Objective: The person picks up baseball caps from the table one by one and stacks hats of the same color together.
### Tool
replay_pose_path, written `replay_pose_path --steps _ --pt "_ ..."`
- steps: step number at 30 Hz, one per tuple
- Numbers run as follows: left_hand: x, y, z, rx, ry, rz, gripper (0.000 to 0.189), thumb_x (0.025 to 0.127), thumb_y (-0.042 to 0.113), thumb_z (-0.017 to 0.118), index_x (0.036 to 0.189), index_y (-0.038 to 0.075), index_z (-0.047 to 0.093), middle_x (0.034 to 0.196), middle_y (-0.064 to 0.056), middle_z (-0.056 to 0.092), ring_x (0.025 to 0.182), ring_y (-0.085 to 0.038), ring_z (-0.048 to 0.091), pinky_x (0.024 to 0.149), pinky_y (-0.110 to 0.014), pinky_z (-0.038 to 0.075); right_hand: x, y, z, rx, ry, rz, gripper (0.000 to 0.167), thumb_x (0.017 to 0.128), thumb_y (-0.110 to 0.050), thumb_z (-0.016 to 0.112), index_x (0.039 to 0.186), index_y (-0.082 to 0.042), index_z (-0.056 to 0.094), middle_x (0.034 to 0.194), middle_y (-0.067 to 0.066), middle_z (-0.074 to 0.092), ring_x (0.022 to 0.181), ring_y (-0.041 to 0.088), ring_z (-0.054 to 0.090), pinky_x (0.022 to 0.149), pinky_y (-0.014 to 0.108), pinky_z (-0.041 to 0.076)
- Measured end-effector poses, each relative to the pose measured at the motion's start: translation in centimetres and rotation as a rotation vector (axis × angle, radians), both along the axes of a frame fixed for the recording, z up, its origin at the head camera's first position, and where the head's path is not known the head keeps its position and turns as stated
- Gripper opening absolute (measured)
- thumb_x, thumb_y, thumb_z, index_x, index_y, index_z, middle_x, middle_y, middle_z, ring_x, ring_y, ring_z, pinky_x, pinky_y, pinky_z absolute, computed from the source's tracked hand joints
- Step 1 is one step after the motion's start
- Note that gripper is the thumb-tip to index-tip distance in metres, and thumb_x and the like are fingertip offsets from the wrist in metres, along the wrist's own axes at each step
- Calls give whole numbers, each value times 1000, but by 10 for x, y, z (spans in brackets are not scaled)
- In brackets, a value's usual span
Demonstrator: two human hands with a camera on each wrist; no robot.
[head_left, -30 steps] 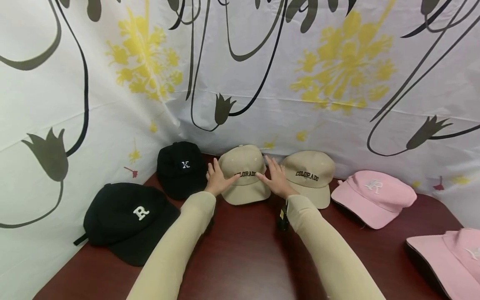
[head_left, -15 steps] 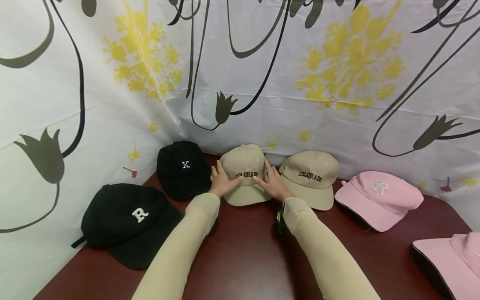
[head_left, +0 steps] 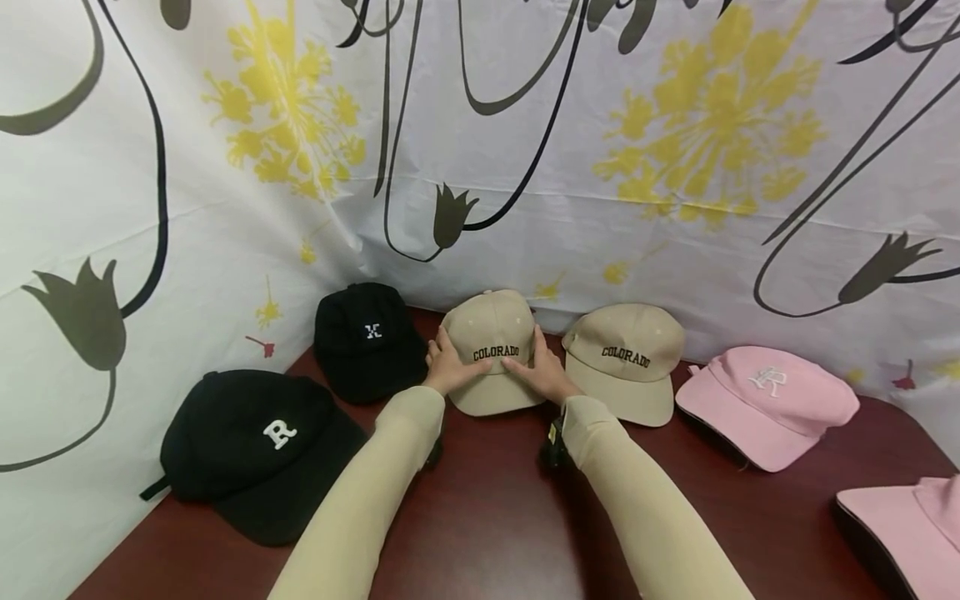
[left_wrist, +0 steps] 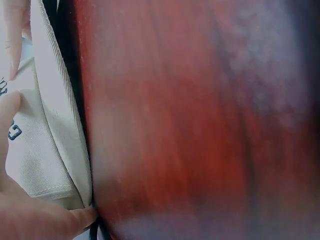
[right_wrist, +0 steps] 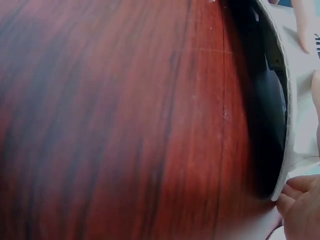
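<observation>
A beige baseball cap (head_left: pixel 491 323) lettered COLORADO sits at the back middle of the table, its brim facing me. My left hand (head_left: pixel 447 368) grips its left side and my right hand (head_left: pixel 547 375) its right side. Both thumbs lie across the front, just under the lettering. In the left wrist view, the left fingers (left_wrist: pixel 82 219) reach the end of the brim (left_wrist: pixel 62 110). Curled right fingers (right_wrist: pixel 295 192) meet the brim's other end in the right wrist view, where a dark gap shows beneath the brim (right_wrist: pixel 290 115). Fingertips behind the crown are hidden.
A black cap (head_left: pixel 367 358) stands close on the left, with a larger black R cap (head_left: pixel 240 433) nearer me. Rightward are a second beige cap (head_left: pixel 630 350), a pink cap (head_left: pixel 772 392) and another pink cap (head_left: pixel 900 533). Patterned cloth (head_left: pixel 540 150) rises behind the dark red table (head_left: pixel 487 517).
Both hands have closed in on the middle beige cap from either side and now hold it. The cap itself shows no clear movement; the head view has shifted slightly.
</observation>
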State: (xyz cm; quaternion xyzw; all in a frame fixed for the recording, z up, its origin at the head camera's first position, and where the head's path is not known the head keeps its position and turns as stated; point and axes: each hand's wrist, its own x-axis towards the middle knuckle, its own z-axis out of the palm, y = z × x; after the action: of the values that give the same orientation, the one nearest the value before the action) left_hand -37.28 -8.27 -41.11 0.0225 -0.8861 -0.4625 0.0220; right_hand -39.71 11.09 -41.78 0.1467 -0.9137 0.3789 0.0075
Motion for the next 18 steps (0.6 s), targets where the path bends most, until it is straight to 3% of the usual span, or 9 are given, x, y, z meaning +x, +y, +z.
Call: replay_pose_path --steps 10,18 --pt "0 2 -1 83 63 35 106 74 33 75 147 6 2 144 -30 9 130 -46 10 103 -52 19 1 -5 4 -168 -95 -8 76 86 -34 63 140 1 23 137 27 30 124 39 33 99 50 29" --pt "0 3 -2 89 51 28 106 75 34 74 147 8 1 145 -30 7 131 -45 8 104 -52 17 -9 0 1 -266 -133 26 105 80 -28 71 144 -1 -7 148 24 7 135 33 15 106 45 18"
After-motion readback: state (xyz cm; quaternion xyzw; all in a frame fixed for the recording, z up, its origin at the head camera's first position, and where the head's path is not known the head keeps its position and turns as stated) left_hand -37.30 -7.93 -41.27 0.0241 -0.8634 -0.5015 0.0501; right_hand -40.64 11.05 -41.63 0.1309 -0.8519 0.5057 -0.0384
